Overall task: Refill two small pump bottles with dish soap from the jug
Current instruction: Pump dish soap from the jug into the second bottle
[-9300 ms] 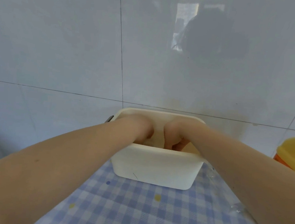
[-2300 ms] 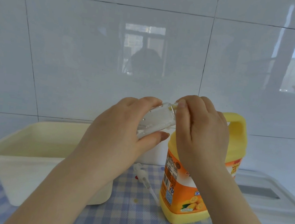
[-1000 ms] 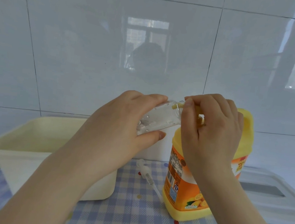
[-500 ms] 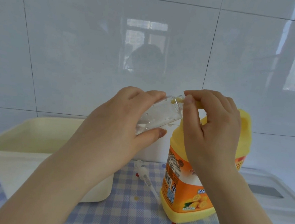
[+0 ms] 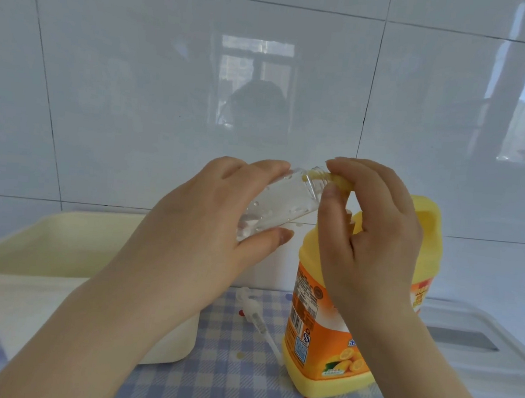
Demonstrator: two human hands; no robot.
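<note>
- Barely shifted since earlier: left hand [image 5: 208, 222] still grips one tilted clear bottle [image 5: 281, 205]; right hand [image 5: 369, 236] still pinches something yellow at its neck.
- One jug [image 5: 315, 336], one loose pump [image 5: 253, 310], one tub [image 5: 27, 260].

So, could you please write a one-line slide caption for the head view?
Left hand tilts a clear bottle while right hand pinches a yellow piece at its mouth, above the soap jug.
</note>
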